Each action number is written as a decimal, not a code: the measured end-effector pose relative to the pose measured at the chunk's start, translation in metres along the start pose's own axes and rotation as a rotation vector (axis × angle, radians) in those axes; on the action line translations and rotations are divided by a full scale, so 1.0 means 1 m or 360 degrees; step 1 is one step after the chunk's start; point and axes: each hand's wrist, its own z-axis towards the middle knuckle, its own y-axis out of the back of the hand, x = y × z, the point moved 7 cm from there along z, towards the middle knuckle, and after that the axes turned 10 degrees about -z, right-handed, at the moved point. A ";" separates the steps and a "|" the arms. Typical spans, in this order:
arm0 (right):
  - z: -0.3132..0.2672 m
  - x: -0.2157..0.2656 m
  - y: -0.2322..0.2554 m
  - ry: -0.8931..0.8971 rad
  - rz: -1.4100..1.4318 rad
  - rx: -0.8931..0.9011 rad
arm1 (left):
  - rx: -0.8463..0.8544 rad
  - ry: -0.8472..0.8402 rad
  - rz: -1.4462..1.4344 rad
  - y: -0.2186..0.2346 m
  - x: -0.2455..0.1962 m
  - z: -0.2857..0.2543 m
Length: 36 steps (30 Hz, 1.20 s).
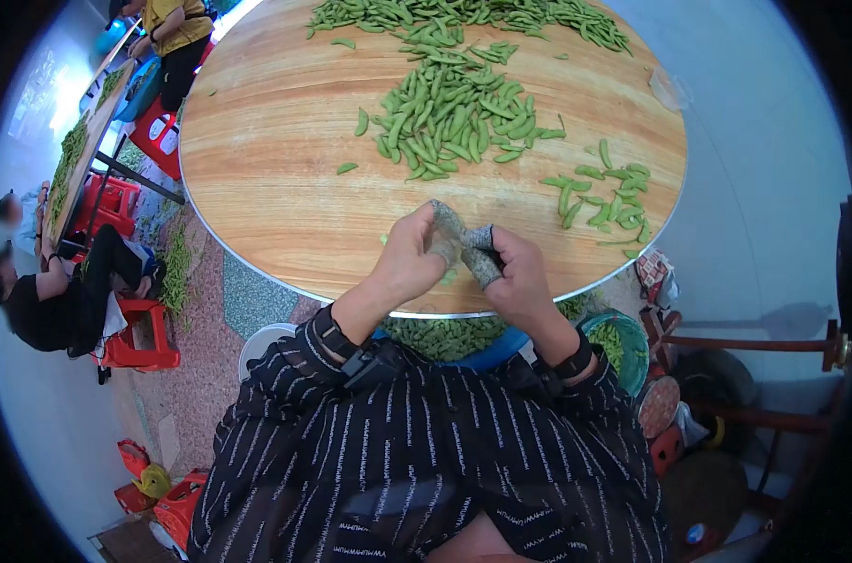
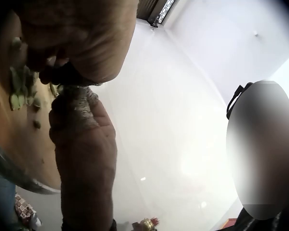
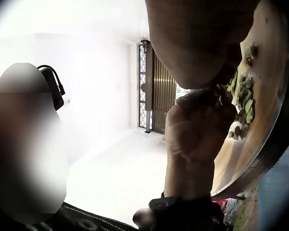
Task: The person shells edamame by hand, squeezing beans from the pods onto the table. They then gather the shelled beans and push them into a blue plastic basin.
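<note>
Above the table's near edge my left hand and right hand meet at the fingertips, thumbs and fingers curled inward. Grey speckled wraps cover several fingertips. They pinch a small green soybean pod, mostly hidden by the fingers; a sliver of green shows there in the left wrist view. A loose heap of green soybean pods lies just beyond the hands. To the right is a smaller scatter of pods. Small green bits lie on the wood below the hands.
The round wooden table has a metal rim. More pods line its far side. Below the near edge sit a blue basin of greens and a green bucket. Red stools and other people are at left.
</note>
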 end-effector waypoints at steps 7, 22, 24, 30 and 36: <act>0.004 -0.025 0.070 -0.0066 -0.0512 -0.0323 | 0.0246 -0.0397 0.0896 -0.015 -0.031 -0.019; -0.012 -0.039 0.137 -0.0295 -0.1294 -0.0640 | 0.0029 -0.0806 0.1311 0.041 -0.059 -0.004; -0.015 -0.042 0.149 -0.0339 -0.1338 -0.0753 | -0.0459 -0.0788 0.1664 0.077 -0.077 0.005; -0.015 -0.032 0.131 -0.0115 -0.0473 -0.0905 | -0.0435 -0.0360 0.2034 0.130 -0.056 0.042; -0.010 -0.028 0.121 -0.0048 -0.0890 -0.0837 | -0.0580 -0.0335 0.2095 0.133 -0.054 0.036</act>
